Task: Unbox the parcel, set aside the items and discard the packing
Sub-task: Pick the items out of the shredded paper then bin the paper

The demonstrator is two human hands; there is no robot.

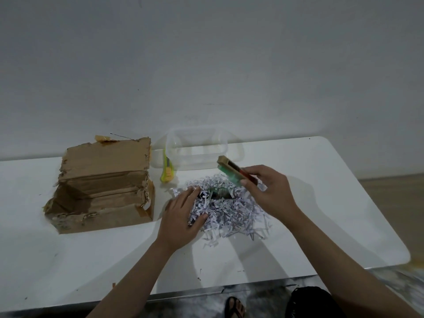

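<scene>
An opened brown cardboard box (101,187) lies on the left of the white table (321,203). A heap of shredded white paper (231,214) sits in the middle. My right hand (269,191) holds a small tan and green box-like item (231,172) above the heap's far edge. My left hand (182,216) rests flat on the heap's left side, fingers spread among the shreds. A dark greenish item (219,193) lies half buried in the paper between my hands.
A clear plastic container (202,149) stands at the back of the table, just beyond the held item. A yellow-green utility knife (167,172) lies between the box and the container. The table's right edge slants off near the floor.
</scene>
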